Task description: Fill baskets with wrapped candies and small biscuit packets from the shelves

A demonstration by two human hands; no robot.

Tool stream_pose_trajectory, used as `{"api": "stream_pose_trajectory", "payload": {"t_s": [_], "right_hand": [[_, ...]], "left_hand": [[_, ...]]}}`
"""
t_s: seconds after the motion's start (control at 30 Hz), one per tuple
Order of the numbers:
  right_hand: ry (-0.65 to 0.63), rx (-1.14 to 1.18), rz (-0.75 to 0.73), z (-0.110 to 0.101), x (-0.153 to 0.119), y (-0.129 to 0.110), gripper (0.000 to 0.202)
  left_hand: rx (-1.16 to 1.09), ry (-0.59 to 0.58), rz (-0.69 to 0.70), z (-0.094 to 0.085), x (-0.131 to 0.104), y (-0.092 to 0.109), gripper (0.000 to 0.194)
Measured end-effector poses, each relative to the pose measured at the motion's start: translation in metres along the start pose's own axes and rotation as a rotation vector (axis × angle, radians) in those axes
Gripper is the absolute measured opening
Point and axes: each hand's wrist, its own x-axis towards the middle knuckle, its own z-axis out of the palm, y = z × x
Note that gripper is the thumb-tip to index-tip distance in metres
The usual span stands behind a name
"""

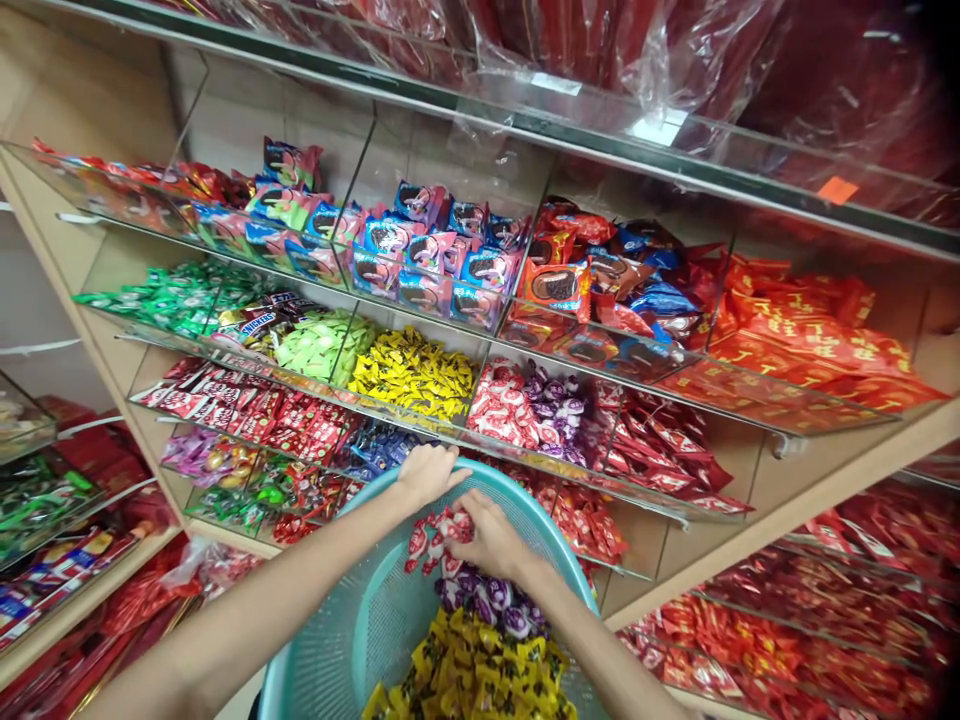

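Candy step: judged to be hand work on wrapped candies inside the basket [330, 600], lower middle of the frame, with the rim steadied. Whether pieces are being dropped in, sorted or picked out cannot be told.
Next move: judged to call for a steady rim and for the right fingers to be worked without the loose pile being scattered.
Left hand [429, 473]: closed over the basket's far rim, centre of the frame. No candy seen in it.
Right hand [491, 535]: lowered inside the rim, right of frame centre, fingers bent. Whether a piece is gripped or only touched cannot be told.
Red-and-white candies [429, 545]: in the basket, against the right fingertips, on their left side in the frame. Partly covered by the fingers.
Purple candies [495, 602]: just below the right hand in the frame, partly hidden by the wrist.
Yellow candies [480, 665]: below the purple ones, largest pile, cut off by the bottom edge.
Shelf stock: matching-looking yellow sweets [412, 375], red-and-white sweets [499, 405] and purple sweets [553, 410] are held in clear trays across mid-frame, above the basket and touched by neither hand.
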Motion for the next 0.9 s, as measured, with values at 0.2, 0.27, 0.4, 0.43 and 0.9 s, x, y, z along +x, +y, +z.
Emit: {"api": "stream_pose_trajectory", "payload": {"t_s": [0.2,0.27,0.4,0.43,0.9], "right_hand": [[0.013,-0.279,0.01,0.038,0.009,0.007,0.041],[0.026,-0.296,0.005,0.037,0.006,0.008,0.042],[0.064,-0.28,0.006,0.031,0.002,0.01,0.041],[0.071,-0.263,0.009,0.03,0.001,0.01,0.042],[0.12,0.076,-0.011,0.025,0.018,0.008,0.042]], "left_hand": [[0.055,0.034,0.05,0.0,0.0,0.001,0.062],[0.059,0.032,0.049,-0.001,0.0,0.001,0.062],[0.044,0.022,0.019,-0.002,-0.001,0.002,0.059],[0.039,0.024,0.017,-0.002,-0.001,0.001,0.058],[0.024,0.047,0.046,-0.002,-0.003,-0.004,0.057]]}}
